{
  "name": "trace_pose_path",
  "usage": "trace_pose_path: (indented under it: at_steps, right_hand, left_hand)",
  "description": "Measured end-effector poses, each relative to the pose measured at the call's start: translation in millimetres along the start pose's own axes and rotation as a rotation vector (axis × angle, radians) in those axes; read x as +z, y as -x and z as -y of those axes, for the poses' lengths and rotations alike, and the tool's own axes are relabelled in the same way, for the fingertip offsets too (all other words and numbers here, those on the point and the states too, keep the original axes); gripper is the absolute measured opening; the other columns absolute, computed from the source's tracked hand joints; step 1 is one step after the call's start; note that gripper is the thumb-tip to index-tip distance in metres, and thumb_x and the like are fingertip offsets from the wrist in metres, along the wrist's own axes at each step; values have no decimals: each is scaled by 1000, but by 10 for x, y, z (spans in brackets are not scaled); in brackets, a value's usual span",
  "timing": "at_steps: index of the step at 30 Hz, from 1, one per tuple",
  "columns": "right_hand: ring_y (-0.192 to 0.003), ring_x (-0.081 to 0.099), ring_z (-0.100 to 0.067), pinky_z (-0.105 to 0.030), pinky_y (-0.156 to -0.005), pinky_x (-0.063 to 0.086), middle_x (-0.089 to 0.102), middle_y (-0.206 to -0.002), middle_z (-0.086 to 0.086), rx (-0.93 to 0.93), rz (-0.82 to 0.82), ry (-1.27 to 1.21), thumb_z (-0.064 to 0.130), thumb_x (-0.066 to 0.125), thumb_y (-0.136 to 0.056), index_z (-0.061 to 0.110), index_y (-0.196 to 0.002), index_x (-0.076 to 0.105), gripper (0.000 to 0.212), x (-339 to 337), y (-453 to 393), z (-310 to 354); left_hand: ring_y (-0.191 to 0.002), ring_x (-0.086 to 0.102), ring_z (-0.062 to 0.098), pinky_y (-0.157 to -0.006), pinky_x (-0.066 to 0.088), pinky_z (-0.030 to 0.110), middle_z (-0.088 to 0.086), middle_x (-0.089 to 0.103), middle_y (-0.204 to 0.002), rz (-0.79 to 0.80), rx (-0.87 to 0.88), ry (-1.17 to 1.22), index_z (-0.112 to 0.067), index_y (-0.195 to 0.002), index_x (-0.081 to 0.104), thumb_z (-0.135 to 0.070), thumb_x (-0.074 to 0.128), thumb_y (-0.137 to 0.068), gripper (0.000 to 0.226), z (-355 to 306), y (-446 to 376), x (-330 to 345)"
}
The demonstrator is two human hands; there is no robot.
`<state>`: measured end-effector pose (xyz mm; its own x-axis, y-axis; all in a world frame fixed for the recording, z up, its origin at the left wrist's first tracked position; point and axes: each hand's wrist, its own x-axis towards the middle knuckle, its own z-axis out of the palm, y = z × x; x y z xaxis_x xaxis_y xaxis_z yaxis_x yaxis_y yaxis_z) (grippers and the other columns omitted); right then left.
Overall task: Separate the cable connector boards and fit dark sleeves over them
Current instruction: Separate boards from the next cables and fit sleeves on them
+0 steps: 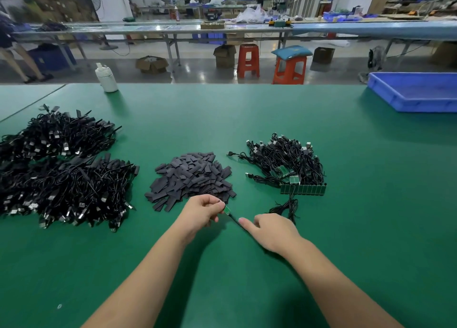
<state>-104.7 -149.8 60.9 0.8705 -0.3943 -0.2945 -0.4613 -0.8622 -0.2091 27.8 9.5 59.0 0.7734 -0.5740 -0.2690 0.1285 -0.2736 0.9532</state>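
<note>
My left hand (202, 211) pinches a small green connector board (227, 209) just in front of the pile of dark sleeves (191, 179). A thin black cable (236, 220) runs from that board toward my right hand (272, 231), which grips it with curled fingers and the thumb stretched along it. The cable's loose loops (286, 207) lie behind my right hand. Farther right sits a strip of joined green boards (303, 189) with a bundle of black cables (284, 159) attached.
Two big heaps of finished black cables (57, 169) fill the left of the green table (247, 119). A white bottle (106, 78) stands at the far edge and a blue tray (415, 92) at the far right. Benches and stools lie beyond.
</note>
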Motion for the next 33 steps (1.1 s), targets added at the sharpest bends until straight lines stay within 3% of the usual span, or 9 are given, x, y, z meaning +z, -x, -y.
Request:
trace_pose_path:
  at_steps: [5, 7, 9, 11, 14, 18, 21, 27, 33]
  right_hand:
    - [-91, 62, -10, -28, -82, 48, 70, -107, 5, -142, -63, -493, 48, 49, -99, 24, -121, 63, 35, 168, -82, 100]
    - [-72, 63, -7, -28, -72, 53, 72, -95, 2, -143, 27, -762, 35, 54, -100, 19, -118, 63, 26, 206, -100, 209]
    - [-48, 53, -4, -26, -53, 48, 70, -75, 7, -137, 34, -903, 24, 53, -101, 15, -99, 66, 16, 249, -124, 277]
    - [-40, 42, -1, -24, -48, 37, 65, -60, 11, -117, -3, -903, 24, 53, -100, 13, -84, 68, 24, 275, -138, 304]
    - [-44, 38, -7, -24, -46, 33, 64, -64, 0, -70, 34, -894, 29, 55, -97, 8, -84, 70, 29, 319, -153, 309]
    - [-42, 35, -10, -24, -43, 32, 63, -67, -1, -7, 88, -1024, 26, 52, -99, 3, -98, 67, 27, 368, -176, 256]
    - [-45, 43, -10, -24, -43, 42, 64, -76, 1, -11, 102, -1104, 17, 48, -102, 12, -103, 68, 21, 390, -170, 238]
    - [-51, 45, -9, -24, -48, 50, 69, -102, -5, -29, 154, -1092, 12, 45, -104, 3, -114, 64, 24, 410, -136, 241]
    - [-51, 46, -9, -24, -50, 51, 63, -90, -4, -40, 175, -1122, 12, 43, -104, 3, -118, 64, 27, 408, -147, 212]
  left_hand:
    - [-48, 51, 9, -45, 36, 17, -3, 67, -65, 45, 28, -25, -7, -87, 67, -11, 71, -88, 6, 51, 2, 56]
    - [-47, 48, 8, -44, 36, 17, -5, 63, -60, 48, 39, -14, -7, -86, 67, -9, 72, -87, 5, 64, -1, 82]
    - [-45, 41, 7, -44, 34, 17, -9, 59, -55, 42, 47, -15, -8, -83, 68, -10, 72, -87, 6, 89, 0, 87]
    - [-47, 38, 7, -45, 33, 17, -10, 59, -56, 36, 47, -53, -11, -80, 69, -13, 71, -88, 9, 123, 1, 56]
    - [-55, 47, 8, -54, 38, 20, -7, 67, -70, -65, 48, -183, -16, -82, 72, -22, 67, -91, 13, 174, -37, -55]
    - [-82, 59, 13, -77, 47, 28, -5, 66, -94, -452, 128, -641, -23, -95, 71, -22, 61, -93, 11, 252, -124, -408]
    - [-95, 57, 21, -81, 49, 35, 4, 60, -108, -638, 109, -804, -19, -106, 69, -22, 59, -93, 16, 393, -185, -776]
    - [-92, 60, 31, -82, 52, 39, 13, 60, -110, -621, -60, -829, -13, -116, 66, -27, 65, -92, 28, 593, -300, -1171]
    - [-97, 63, 26, -87, 52, 36, 9, 70, -107, -582, -102, -799, -10, -107, 69, -22, 69, -89, 22, 588, -401, -1200]
